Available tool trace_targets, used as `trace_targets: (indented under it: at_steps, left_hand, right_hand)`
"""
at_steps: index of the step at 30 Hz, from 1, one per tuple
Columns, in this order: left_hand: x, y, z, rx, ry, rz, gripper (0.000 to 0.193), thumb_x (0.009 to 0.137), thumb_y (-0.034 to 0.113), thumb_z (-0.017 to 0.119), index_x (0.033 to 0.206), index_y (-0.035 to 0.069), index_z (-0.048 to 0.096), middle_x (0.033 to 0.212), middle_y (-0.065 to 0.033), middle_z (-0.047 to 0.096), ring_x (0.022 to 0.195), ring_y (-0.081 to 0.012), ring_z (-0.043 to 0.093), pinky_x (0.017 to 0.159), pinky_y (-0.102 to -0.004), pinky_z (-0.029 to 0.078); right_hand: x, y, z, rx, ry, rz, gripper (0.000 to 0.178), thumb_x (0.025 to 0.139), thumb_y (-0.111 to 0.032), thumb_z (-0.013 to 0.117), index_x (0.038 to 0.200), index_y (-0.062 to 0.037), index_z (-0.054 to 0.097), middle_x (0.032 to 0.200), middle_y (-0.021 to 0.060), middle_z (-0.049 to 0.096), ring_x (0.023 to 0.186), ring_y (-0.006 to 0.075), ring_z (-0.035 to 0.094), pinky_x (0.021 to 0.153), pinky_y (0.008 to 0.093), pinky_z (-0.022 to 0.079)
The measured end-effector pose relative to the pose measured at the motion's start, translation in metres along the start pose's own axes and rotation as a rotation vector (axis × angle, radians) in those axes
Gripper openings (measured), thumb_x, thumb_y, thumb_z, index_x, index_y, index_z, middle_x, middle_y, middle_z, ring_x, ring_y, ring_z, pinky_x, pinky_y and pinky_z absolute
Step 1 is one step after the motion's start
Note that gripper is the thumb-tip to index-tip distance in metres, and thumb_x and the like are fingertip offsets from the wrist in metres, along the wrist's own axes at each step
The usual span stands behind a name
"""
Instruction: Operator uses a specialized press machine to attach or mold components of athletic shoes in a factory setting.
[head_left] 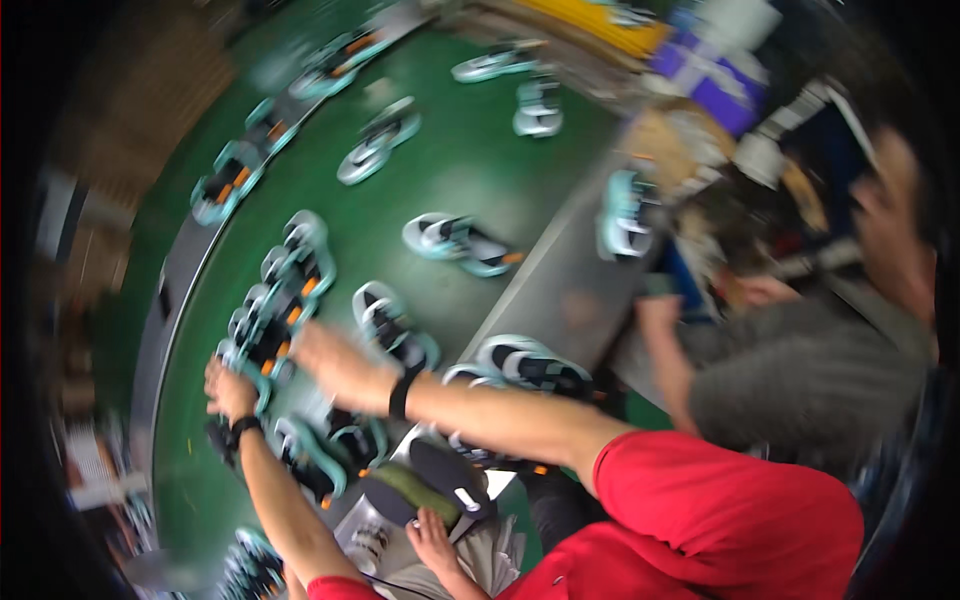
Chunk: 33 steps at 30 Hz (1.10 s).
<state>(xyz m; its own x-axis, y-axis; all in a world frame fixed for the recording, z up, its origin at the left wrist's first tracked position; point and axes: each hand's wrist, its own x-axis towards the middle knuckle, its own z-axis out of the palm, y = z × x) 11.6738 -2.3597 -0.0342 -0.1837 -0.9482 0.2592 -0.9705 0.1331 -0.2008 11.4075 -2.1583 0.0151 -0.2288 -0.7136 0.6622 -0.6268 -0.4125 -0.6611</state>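
Observation:
A row of black, white and teal shoes (268,315) with orange tabs runs along the green table. At the row's near end, my left hand (231,388) is at a shoe (240,362), its fingers bent against the shoe's edge. To the right of the row is my right hand (338,366), smeared by motion; its grip cannot be made out. A single pair of shoes (395,325) lies just beyond my right hand. Below my hands sit more shoes (308,458). Each of my wrists wears a black band.
Shoe pairs (460,243) are scattered over the green table (500,160). A grey ledge (570,270) carries more shoes (628,215). Another person in a grey sleeve (800,370) works at the right. Another hand (432,540) rests by a grey and olive object (420,490) below.

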Motion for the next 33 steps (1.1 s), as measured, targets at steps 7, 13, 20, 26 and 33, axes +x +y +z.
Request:
trace_targets:
  at_steps: [7, 13, 20, 26, 33]
  left_hand:
    - [-0.055, 0.25, -0.179, -0.753, 0.106, 0.318, 0.057, 0.083, 0.028, 0.062, 0.124, -0.01, 0.052, 0.12, -0.0317, 0.057, 0.115, -0.0405, 0.055, 0.102, -0.0435, 0.039]
    - [-0.348, 0.388, -0.328, -0.994, -0.176, 0.788, 0.033, 0.087, 0.023, 0.06, 0.097, -0.008, 0.065, 0.082, -0.021, 0.066, 0.069, -0.0289, 0.055, 0.067, -0.0431, 0.044]
    - [-0.635, 0.457, -0.334, -0.845, -0.66, 0.765, 0.027, 0.077, 0.014, 0.073, 0.093, -0.007, 0.066, 0.084, -0.0215, 0.068, 0.076, -0.0315, 0.065, 0.072, -0.0421, 0.052]
    - [-0.754, 0.492, -0.182, -0.561, -0.755, 1.424, 0.026, 0.088, 0.027, 0.062, 0.079, 0.003, 0.062, 0.078, -0.0047, 0.066, 0.074, -0.0245, 0.062, 0.062, -0.0349, 0.048]
    - [-0.874, 0.621, -0.256, -0.516, -1.409, 0.609, 0.028, 0.089, 0.03, 0.06, 0.08, 0.004, 0.057, 0.077, -0.0057, 0.063, 0.073, -0.0222, 0.058, 0.06, -0.0355, 0.044]
  right_hand:
    - [-0.178, -0.155, -0.252, 0.403, -0.474, 0.408, 0.01, 0.073, -0.006, 0.055, 0.079, -0.0045, 0.063, 0.067, 0.0143, 0.061, 0.064, 0.0309, 0.061, 0.056, 0.0426, 0.045]
    - [-0.441, -0.212, -0.519, 0.272, -0.509, 0.695, 0.015, 0.069, -0.012, 0.058, 0.078, 0.0001, 0.057, 0.065, 0.0128, 0.058, 0.059, 0.0219, 0.058, 0.052, 0.0382, 0.044]
    - [-0.729, -0.311, -0.798, -0.101, 0.382, 1.398, 0.042, 0.076, -0.021, 0.068, 0.113, -0.0008, 0.064, 0.092, 0.0123, 0.072, 0.083, 0.0221, 0.068, 0.076, 0.0341, 0.053]
    - [-0.789, -0.282, -0.95, -0.08, 0.652, 1.388, 0.04, 0.077, -0.019, 0.069, 0.113, -0.0003, 0.066, 0.09, 0.0151, 0.071, 0.083, 0.0256, 0.069, 0.075, 0.0358, 0.054]
    - [-0.834, -0.18, -1.154, 0.176, 0.624, 1.481, 0.037, 0.079, -0.017, 0.069, 0.112, -0.0003, 0.066, 0.088, 0.0102, 0.072, 0.072, 0.0171, 0.068, 0.062, 0.0315, 0.055]
